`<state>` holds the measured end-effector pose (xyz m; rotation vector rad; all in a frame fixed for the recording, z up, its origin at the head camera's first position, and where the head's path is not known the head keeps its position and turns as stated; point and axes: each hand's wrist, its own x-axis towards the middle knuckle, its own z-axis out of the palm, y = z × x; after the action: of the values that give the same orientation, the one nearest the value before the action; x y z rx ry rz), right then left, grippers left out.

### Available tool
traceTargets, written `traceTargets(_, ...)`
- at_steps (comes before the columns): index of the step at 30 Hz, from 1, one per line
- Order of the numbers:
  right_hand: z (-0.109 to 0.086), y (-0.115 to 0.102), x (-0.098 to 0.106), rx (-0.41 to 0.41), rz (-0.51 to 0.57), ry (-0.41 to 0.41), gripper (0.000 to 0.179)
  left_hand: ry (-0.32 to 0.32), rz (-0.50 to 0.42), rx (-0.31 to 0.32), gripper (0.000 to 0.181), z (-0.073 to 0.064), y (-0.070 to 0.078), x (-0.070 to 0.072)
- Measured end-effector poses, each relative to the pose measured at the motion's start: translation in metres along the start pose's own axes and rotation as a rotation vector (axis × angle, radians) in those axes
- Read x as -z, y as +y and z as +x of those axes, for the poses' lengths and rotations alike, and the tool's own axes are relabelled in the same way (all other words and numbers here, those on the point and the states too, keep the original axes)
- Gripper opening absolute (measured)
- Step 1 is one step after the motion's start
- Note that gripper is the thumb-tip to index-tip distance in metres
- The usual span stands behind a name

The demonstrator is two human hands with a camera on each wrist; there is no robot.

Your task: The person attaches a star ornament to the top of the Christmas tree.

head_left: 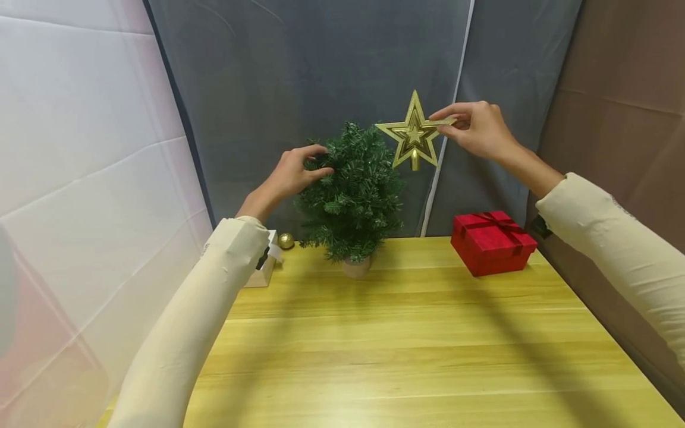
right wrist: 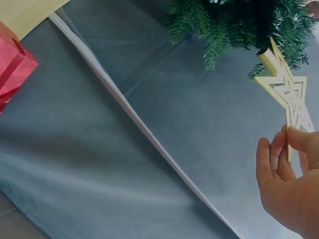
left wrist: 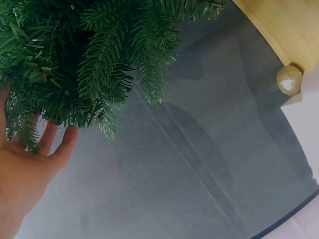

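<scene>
A small green artificial Christmas tree (head_left: 355, 190) stands upright on a pale base (head_left: 356, 267) near the table's back edge. My left hand (head_left: 294, 172) is at its upper left side, with fingers and thumb curved around the branches. Fingertips (left wrist: 70, 130) reach into the needles in the left wrist view, partly hidden by them. In the air right of the treetop, my right hand (head_left: 478, 128) pinches a gold star tree topper (head_left: 414, 134) by one side point, between thumb and fingers. The star is upright, and its short socket (head_left: 415, 160) points down.
A red gift box (head_left: 493, 242) with a dark ribbon sits at the table's right rear. Left of the tree lie a gold ball ornament (head_left: 286, 241) and a white box (head_left: 262, 276), partly behind my left sleeve. A grey curtain (head_left: 299, 71) hangs behind the wooden table (head_left: 385, 345).
</scene>
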<state>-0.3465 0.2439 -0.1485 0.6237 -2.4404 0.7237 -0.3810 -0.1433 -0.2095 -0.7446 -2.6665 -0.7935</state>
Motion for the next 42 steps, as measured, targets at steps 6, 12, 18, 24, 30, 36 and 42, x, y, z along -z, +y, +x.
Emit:
traceTargets(6, 0.010, -0.009, 0.005, 0.030, 0.008, 0.008, 0.026, 0.001, -0.002, 0.002, 0.057, 0.000, 0.002, -0.001)
traceTargets(12, 0.018, -0.015, 0.011, 0.017, 0.005, 0.030, 0.026, 0.008, 0.005, -0.004, 0.057, 0.001, 0.003, -0.001)
traceTargets(18, 0.025, -0.017, 0.018, 0.015, -0.005, 0.057, 0.026, 0.004, -0.001, -0.001, 0.058, 0.002, 0.005, -0.001)
traceTargets(24, 0.033, -0.018, 0.023, 0.001, 0.006, 0.087, 0.027, 0.003, -0.009, 0.003, 0.058, 0.002, 0.007, -0.003)
traceTargets(30, 0.040, -0.020, 0.027, -0.050, 0.065, 0.120, 0.027, -0.001, -0.020, 0.005, 0.058, 0.001, 0.009, -0.004)
traceTargets(36, 0.044, -0.019, 0.030, -0.063, 0.098, 0.147, 0.028, 0.000, -0.018, 0.000, 0.058, 0.001, 0.012, -0.006)
traceTargets(42, 0.046, -0.021, 0.023, -0.068, 0.101, 0.161, 0.029, 0.004, -0.014, -0.011, 0.058, 0.003, 0.013, -0.004)
